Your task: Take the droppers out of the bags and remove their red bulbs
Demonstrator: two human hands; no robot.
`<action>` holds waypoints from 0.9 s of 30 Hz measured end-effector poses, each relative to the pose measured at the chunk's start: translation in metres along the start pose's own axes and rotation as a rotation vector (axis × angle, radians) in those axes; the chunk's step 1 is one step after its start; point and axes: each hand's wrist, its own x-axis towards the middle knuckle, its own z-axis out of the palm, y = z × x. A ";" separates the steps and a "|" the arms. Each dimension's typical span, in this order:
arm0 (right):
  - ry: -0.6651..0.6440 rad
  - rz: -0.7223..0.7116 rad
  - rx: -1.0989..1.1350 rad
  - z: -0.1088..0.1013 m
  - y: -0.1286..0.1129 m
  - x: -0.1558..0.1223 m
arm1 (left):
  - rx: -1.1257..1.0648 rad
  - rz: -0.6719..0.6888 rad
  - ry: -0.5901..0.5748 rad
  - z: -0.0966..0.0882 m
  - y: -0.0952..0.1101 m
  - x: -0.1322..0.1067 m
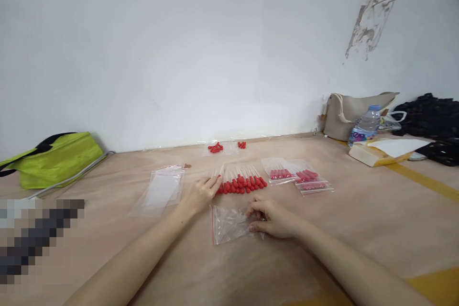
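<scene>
A pile of droppers (241, 183) with red bulbs and thin clear stems lies on the brown table covering, bulbs toward me. At the pile's left end, my left hand (202, 194) has its fingers closed on a red-bulbed dropper; the fingers partly hide it. Just in front of the pile, a clear zip bag (229, 224) with a red seal line lies flat. My right hand (270, 217) grips the bag's right end between curled fingers and thumb. To the right of the pile are filled zip bags (279, 172) with red bulbs inside.
Flat clear bags (163, 186) lie left of the pile. Loose red bulbs (215, 147) rest on plastic by the wall. A lime-green bag (60, 160) is at far left. At right stand a beige bag (344, 114), a water bottle (366, 126) and a yellow-white packet (383, 150).
</scene>
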 end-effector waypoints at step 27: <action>-0.101 -0.169 -0.142 -0.009 -0.004 -0.002 | -0.442 0.180 -0.425 -0.032 0.041 -0.066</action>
